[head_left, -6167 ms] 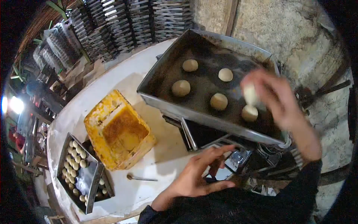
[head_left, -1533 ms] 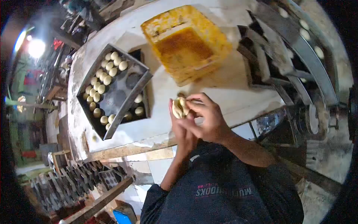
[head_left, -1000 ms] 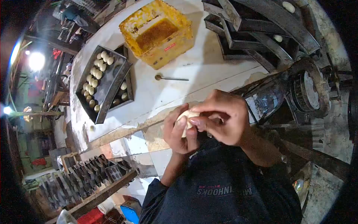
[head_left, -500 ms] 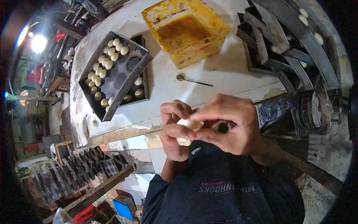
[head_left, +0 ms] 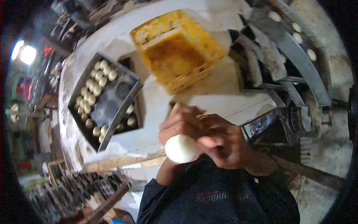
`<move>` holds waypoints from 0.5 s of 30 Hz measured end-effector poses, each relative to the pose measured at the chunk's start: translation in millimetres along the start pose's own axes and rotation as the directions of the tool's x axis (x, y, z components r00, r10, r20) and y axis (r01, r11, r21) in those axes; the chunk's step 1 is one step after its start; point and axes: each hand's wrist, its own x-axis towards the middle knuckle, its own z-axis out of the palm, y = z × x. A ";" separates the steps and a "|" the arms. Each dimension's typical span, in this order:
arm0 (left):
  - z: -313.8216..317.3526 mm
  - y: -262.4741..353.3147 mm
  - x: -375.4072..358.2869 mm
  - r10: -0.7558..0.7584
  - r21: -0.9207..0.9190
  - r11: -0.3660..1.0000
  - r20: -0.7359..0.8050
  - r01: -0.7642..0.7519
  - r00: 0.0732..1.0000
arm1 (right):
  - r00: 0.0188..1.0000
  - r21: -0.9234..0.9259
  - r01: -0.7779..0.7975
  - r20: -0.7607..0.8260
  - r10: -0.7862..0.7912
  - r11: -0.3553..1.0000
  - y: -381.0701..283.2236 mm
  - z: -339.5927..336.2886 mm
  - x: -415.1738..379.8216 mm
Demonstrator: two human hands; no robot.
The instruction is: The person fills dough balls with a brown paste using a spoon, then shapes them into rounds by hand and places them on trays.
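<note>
A smooth, pale dough ball (head_left: pixel 181 149) bulges from the near side of my left hand (head_left: pixel 178 122), whose fingers are curled around it. Close against it on the right is my right hand (head_left: pixel 227 143), thumb at the ball's edge and fingers bent. Both hands are together in front of my chest, above the table's near edge, and slightly blurred. The right hand's fingertips are partly hidden. To the left, a dark metal tray (head_left: pixel 121 112) holds many similar dough balls (head_left: pixel 97 90) in rows along its left side.
A yellow, stained plastic tub (head_left: pixel 194 80) stands on the white table (head_left: pixel 153 93) beyond my hands. Stacked metal trays (head_left: pixel 283 71) with a few dough balls (head_left: pixel 297 37) are at the right. Racked dark metal pans (head_left: pixel 67 192) are at lower left.
My view has shifted, so the table things sit lower. My hands have turned and closed in together, and the dough ball now shows rounder and fuller. The spoon is now mostly hidden.
</note>
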 end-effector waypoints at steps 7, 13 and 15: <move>80.8 -47.7 -37.0 -0.191 0.553 0.829 0.411 -0.078 0.891 | 0.982 -0.557 0.146 -0.020 -0.189 0.818 -15.6 -96.4 -24.0; 199.7 -27.2 4.3 -0.173 -0.099 0.937 0.701 0.335 0.692 | 0.984 -0.474 0.173 0.044 -0.173 0.863 -33.1 -235.0 -61.8; 225.7 3.7 48.3 -0.261 -0.064 0.838 0.826 0.543 0.499 | 0.972 -0.427 -0.021 -0.220 -0.081 0.904 -30.9 -286.6 -79.3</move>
